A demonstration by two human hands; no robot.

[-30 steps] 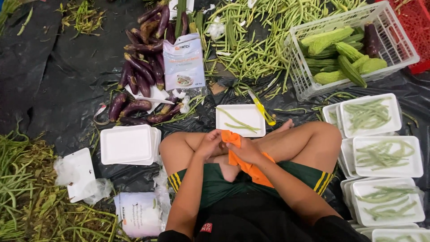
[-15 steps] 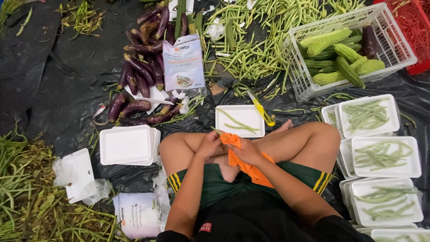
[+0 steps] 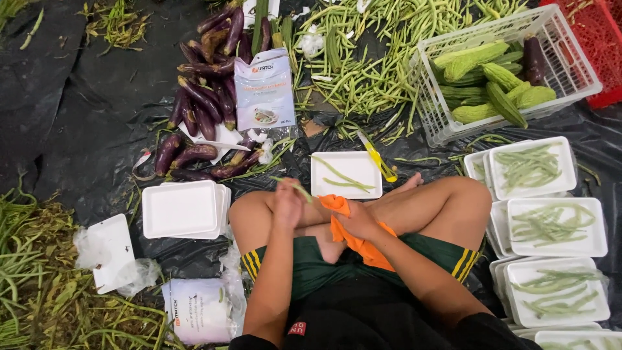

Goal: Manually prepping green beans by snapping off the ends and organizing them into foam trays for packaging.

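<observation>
Bean (image 3: 295, 188) between left fingers (image 3: 289, 194)

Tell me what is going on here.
A person sits cross-legged on black plastic sheeting among vegetables. The left hand holds a green bean just in front of a white foam tray with a few beans in it. The right hand rests on an orange cloth in the lap. Filled, wrapped trays sit stacked to the right, empty trays to the left. Eggplants, loose beans and a white basket of gourds lie ahead.
</observation>
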